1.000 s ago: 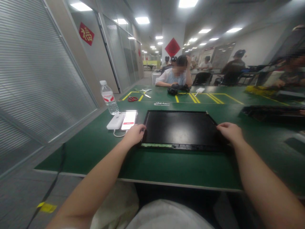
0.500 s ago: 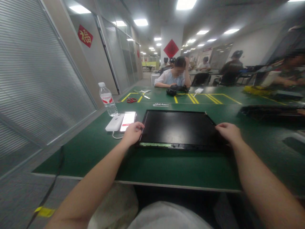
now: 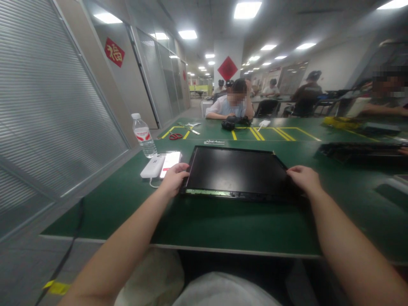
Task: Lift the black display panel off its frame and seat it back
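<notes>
A black flat display panel [image 3: 237,172] with a thin dark frame is in front of me, over the green table [image 3: 242,225]. Along its near edge, on the left, runs a pale green strip [image 3: 207,192]. My left hand [image 3: 174,179] grips the panel's left edge between thumb and fingers. On the opposite side, my right hand [image 3: 304,177] pinches the right edge. Whether the panel's underside rests fully on the table is hard to see. Close to my left hand lie a lit phone [image 3: 170,163] and a white power bank [image 3: 152,167] with a white cable.
A water bottle [image 3: 144,136] stands behind the power bank. Farther back are red-handled scissors [image 3: 175,136], small loose parts [image 3: 214,142], black gear [image 3: 234,122] and a seated person [image 3: 231,104]. Another dark panel [image 3: 360,154] lies at right, near a co-worker.
My left hand has shifted slightly left and its grip on the panel's edge looks a little different. The panel is nearly where it was; the view has tilted slightly.
</notes>
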The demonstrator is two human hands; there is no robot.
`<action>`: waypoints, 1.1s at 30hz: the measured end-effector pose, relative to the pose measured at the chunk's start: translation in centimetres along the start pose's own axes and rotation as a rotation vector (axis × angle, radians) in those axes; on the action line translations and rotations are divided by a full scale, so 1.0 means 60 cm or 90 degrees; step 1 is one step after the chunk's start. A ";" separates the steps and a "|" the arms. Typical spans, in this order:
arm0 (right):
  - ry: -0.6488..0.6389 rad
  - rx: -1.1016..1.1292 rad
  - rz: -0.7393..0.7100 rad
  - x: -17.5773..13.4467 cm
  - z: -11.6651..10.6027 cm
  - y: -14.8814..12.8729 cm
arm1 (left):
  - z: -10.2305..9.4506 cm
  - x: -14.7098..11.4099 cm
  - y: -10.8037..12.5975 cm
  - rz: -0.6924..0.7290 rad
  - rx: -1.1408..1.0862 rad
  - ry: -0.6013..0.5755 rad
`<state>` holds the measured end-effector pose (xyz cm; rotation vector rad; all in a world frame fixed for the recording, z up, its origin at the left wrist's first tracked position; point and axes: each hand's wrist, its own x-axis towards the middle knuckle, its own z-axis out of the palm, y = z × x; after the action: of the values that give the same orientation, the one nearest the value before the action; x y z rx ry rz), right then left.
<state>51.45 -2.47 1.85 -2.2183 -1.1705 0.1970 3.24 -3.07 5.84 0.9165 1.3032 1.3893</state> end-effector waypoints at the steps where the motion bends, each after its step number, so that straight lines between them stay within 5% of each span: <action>1: 0.001 0.001 -0.003 0.001 0.001 0.001 | 0.001 -0.001 0.001 -0.013 -0.019 -0.003; 33: 0.012 0.015 -0.046 0.008 0.010 0.010 | -0.005 0.009 -0.013 -0.118 -0.085 -0.021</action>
<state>51.89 -2.08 1.10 -2.1498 -1.2293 0.1598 2.93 -2.66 4.98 0.7077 1.2225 1.2950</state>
